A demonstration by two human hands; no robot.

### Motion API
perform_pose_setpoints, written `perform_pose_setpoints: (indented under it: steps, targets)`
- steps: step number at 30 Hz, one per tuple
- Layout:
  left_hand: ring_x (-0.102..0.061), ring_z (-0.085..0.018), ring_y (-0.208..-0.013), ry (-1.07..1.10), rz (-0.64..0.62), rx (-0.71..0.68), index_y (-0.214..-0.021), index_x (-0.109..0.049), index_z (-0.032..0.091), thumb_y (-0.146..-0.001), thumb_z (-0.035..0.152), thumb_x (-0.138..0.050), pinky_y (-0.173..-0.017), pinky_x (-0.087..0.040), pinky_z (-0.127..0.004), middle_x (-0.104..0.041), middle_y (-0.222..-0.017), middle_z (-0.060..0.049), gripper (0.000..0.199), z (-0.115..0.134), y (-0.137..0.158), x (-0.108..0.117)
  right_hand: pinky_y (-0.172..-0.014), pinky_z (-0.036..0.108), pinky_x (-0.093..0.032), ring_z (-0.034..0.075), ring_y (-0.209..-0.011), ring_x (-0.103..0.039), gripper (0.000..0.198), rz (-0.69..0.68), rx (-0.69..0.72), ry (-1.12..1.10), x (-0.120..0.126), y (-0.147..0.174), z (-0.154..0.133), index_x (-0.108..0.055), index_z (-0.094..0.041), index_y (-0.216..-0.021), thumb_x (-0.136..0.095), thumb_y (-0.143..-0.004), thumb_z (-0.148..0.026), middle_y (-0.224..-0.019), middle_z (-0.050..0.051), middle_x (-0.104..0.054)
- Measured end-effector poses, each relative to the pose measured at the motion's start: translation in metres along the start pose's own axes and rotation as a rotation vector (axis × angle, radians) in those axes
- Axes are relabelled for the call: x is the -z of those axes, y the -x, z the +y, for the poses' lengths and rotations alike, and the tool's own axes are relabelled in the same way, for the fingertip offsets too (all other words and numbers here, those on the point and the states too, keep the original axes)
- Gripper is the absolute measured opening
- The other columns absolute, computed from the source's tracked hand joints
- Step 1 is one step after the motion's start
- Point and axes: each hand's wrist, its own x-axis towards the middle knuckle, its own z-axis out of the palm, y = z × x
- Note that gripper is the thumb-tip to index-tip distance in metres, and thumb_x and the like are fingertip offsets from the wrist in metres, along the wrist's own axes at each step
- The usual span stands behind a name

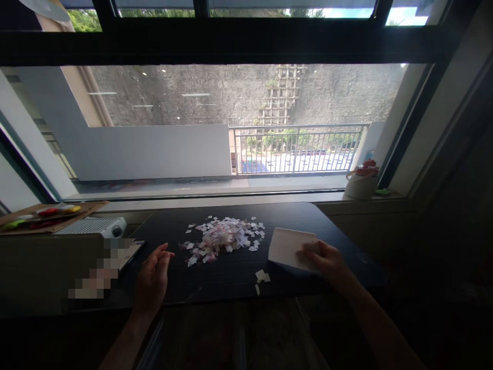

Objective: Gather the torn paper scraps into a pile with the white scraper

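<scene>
A loose pile of small cut paper pieces (225,237), mostly white with some pinkish ones, lies on the dark table (292,216). My right hand (327,259) grips the right edge of a pale, flat, card-like piece (288,246), tilted over the tabletop to the right of the pile; its exact kind is unclear. Nearer to me, a few paper scraps (262,276) lie apart from the pile. My left hand (153,275) hovers at the table's left side, fingers extended close together, with nothing in it.
A dark-edged flat object (133,252), partly pixelated, lies left of my left hand. Behind it are a white ribbed device (92,226) and a cardboard piece (23,221) bearing colourful items. A white pot (361,185) stands on the window sill at right.
</scene>
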Motion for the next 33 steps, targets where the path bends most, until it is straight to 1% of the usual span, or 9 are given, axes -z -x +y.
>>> perform_pose_setpoints:
  steps: [3, 6, 11, 17, 20, 23, 28, 30, 33]
  targets:
    - [-0.051, -0.029, -0.11, -0.008, -0.001, 0.005, -0.107, -0.055, 0.019, -0.071, 0.062, -0.038, -0.099, -0.036, -0.046, -0.062, -0.107, -0.01, 0.058, 0.0, -0.001, 0.0, -0.057, 0.033, -0.05, 0.025, -0.067, -0.066, 0.032, -0.036, -0.037, 0.027, -0.003, -0.001, 0.0, -0.068, -0.017, -0.078, -0.073, -0.06, -0.043, -0.072, 0.006, -0.072]
    - [-0.051, -0.028, -0.11, -0.014, 0.006, 0.003, -0.112, -0.054, 0.018, -0.073, 0.06, -0.037, -0.099, -0.036, -0.045, -0.063, -0.105, -0.009, 0.06, 0.001, 0.0, 0.001, -0.055, 0.03, -0.049, 0.023, -0.068, -0.065, 0.028, -0.092, -0.034, 0.045, -0.011, 0.002, -0.001, -0.069, -0.016, -0.075, -0.071, -0.061, -0.041, -0.072, 0.005, -0.072]
    - [-0.052, -0.028, -0.108, -0.041, -0.005, 0.017, -0.116, -0.053, 0.017, -0.075, 0.058, -0.037, -0.096, -0.038, -0.046, -0.064, -0.103, -0.009, 0.06, 0.003, 0.001, 0.003, -0.059, 0.03, -0.049, 0.022, -0.07, -0.065, 0.026, -0.215, -0.082, 0.047, -0.016, 0.006, -0.008, -0.068, -0.015, -0.076, -0.072, -0.063, -0.038, -0.075, 0.005, -0.071]
    - [-0.053, -0.029, -0.108, -0.036, -0.005, 0.021, -0.116, -0.053, 0.017, -0.074, 0.058, -0.037, -0.095, -0.039, -0.047, -0.064, -0.104, -0.009, 0.06, 0.007, 0.002, 0.002, -0.06, 0.031, -0.05, 0.022, -0.071, -0.066, 0.024, -0.301, -0.128, 0.004, -0.017, 0.011, -0.016, -0.067, -0.015, -0.075, -0.073, -0.064, -0.036, -0.076, 0.004, -0.071]
    - [-0.052, -0.029, -0.11, -0.029, 0.003, 0.017, -0.112, -0.055, 0.016, -0.073, 0.058, -0.036, -0.098, -0.037, -0.046, -0.064, -0.105, -0.01, 0.06, 0.008, 0.002, 0.002, -0.063, 0.033, -0.052, 0.023, -0.073, -0.067, 0.028, -0.339, -0.166, -0.038, -0.016, 0.011, -0.016, -0.067, -0.015, -0.079, -0.075, -0.063, -0.036, -0.08, 0.005, -0.071]
    - [-0.052, -0.029, -0.11, -0.016, 0.007, 0.005, -0.109, -0.055, 0.016, -0.071, 0.059, -0.037, -0.099, -0.036, -0.047, -0.063, -0.107, -0.011, 0.06, 0.007, 0.001, 0.002, -0.066, 0.034, -0.052, 0.023, -0.074, -0.067, 0.032, -0.349, -0.193, -0.076, -0.015, 0.014, -0.015, -0.067, -0.014, -0.082, -0.076, -0.061, -0.036, -0.081, 0.005, -0.072]
    - [-0.052, -0.029, -0.11, -0.014, -0.002, 0.015, -0.114, -0.054, 0.017, -0.071, 0.061, -0.037, -0.098, -0.038, -0.046, -0.063, -0.105, -0.01, 0.064, 0.005, 0.001, 0.002, -0.067, 0.033, -0.052, 0.022, -0.074, -0.067, 0.033, -0.382, -0.209, -0.129, -0.012, 0.021, -0.017, -0.069, -0.014, -0.084, -0.077, -0.061, -0.036, -0.081, 0.005, -0.073]
    - [-0.052, -0.029, -0.109, -0.012, -0.006, 0.021, -0.114, -0.054, 0.017, -0.071, 0.062, -0.037, -0.097, -0.038, -0.047, -0.063, -0.106, -0.01, 0.065, 0.005, 0.002, 0.002, -0.066, 0.032, -0.052, 0.022, -0.073, -0.067, 0.033, -0.352, -0.197, -0.133, -0.011, 0.022, -0.019, -0.069, -0.015, -0.084, -0.077, -0.061, -0.037, -0.08, 0.005, -0.073]
    - [-0.053, -0.03, -0.107, -0.019, -0.003, 0.029, -0.115, -0.053, 0.016, -0.07, 0.061, -0.037, -0.097, -0.038, -0.048, -0.064, -0.106, -0.01, 0.066, 0.007, 0.003, 0.003, -0.064, 0.032, -0.052, 0.022, -0.073, -0.067, 0.032, -0.314, -0.174, -0.076, -0.011, 0.018, -0.019, -0.069, -0.014, -0.081, -0.077, -0.06, -0.037, -0.079, 0.005, -0.073]
